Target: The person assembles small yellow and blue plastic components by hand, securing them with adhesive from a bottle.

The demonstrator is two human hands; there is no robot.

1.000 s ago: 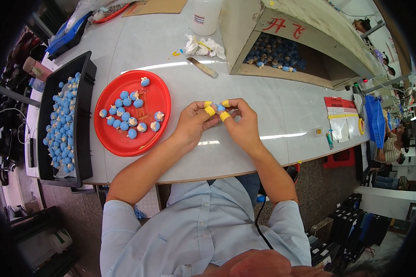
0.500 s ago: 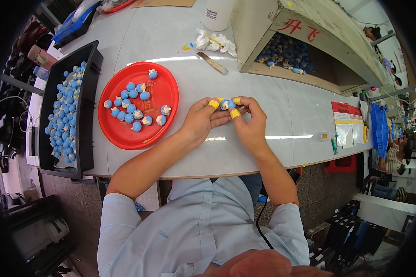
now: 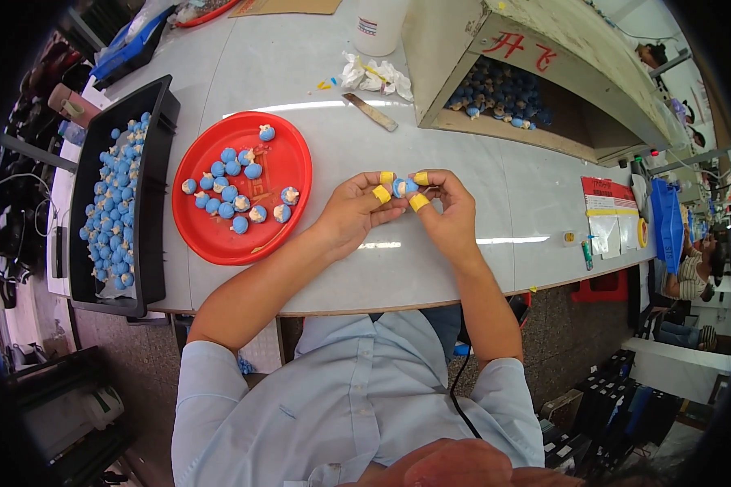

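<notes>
Between the fingertips of both hands sits a small round figurine part (image 3: 404,188), blue with a cream patch. My left hand (image 3: 356,209) pinches it from the left, my right hand (image 3: 447,213) from the right, just above the table. Yellow tape wraps the thumbs and forefingers. To the left, a red round tray (image 3: 207,235) carries several similar blue and cream pieces, spaced apart. A black bin (image 3: 156,203) beyond it on the left is heaped with many more of them.
A beige wooden cabinet (image 3: 455,61) at the back right has blue pieces inside its opening. Nearer lie a flat metal strip (image 3: 370,112) and crumpled white paper (image 3: 374,77) beside a white bucket (image 3: 379,28). Papers (image 3: 609,207) and a green tube (image 3: 586,255) lie at the right end.
The piece has turned slightly between my fingers, and the fingertips have shifted their hold a little. Both hands stay in nearly the same place.
</notes>
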